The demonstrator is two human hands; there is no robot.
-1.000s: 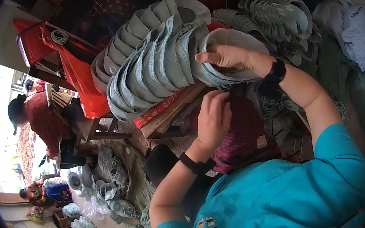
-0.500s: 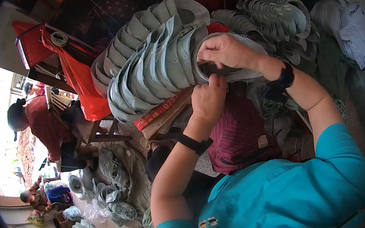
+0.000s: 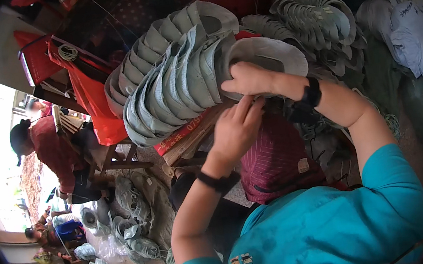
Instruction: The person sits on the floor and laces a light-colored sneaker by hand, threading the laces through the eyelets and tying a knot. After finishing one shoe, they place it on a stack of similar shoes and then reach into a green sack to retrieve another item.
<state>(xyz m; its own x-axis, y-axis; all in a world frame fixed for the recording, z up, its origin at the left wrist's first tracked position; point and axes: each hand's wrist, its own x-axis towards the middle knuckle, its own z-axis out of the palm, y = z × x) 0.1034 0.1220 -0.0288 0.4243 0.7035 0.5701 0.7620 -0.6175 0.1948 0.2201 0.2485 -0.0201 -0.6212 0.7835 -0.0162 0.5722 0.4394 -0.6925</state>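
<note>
A pale grey shoe upper (image 3: 291, 54) lies with its opening facing up, at the right end of a row of nested grey shoe uppers (image 3: 174, 86). Across its near rim rests my right hand (image 3: 253, 78), fingers curled and closed on the edge. Just below, my left hand (image 3: 237, 127) meets the same edge with its fingertips pinched together beside the right hand. Anything small between the fingertips is too hidden to make out. Each wrist wears a dark band.
A stack of wood-coloured boards (image 3: 191, 139) sits beneath the row. More shoe uppers (image 3: 318, 13) are piled at the far right beside white sacks (image 3: 419, 38). A maroon striped cloth (image 3: 278, 160) lies over my lap. Bundled shoe uppers (image 3: 126, 211) and a seated co-worker (image 3: 55, 146) are at left.
My right hand has turned and lowered onto the upper's near rim, baring its opening. My left hand has shifted slightly down and left, its fingers straighter.
</note>
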